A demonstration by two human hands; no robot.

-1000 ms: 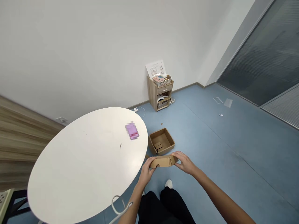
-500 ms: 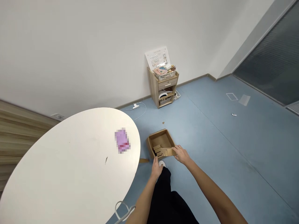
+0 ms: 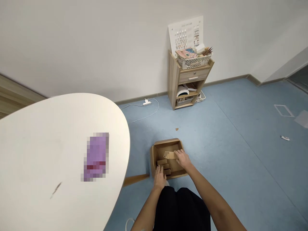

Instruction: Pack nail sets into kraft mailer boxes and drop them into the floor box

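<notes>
An open brown cardboard box (image 3: 154, 157) stands on the floor, with several folded cardboard strips (image 3: 163, 162) inside at its left. My right hand (image 3: 183, 159) reaches over the box and grips one end of a folded cardboard piece (image 3: 170, 155), held above the box's inside. My left hand (image 3: 159, 179) is at the near left corner of the box. Its fingers are stretched out beside the strips and seem to touch them; the thumb is hidden.
A white round-edged table (image 3: 72, 128) with a blurred purple item (image 3: 96, 155) is at left; its wooden leg (image 3: 136, 180) reaches near the box. A small wooden cabinet (image 3: 174, 78) stands by the wall. A white cable (image 3: 146, 102) lies on the floor.
The view has moved closer and lower. My right hand has moved the cardboard piece from the box's right edge to over its inside. My left hand stays by the near left corner.
</notes>
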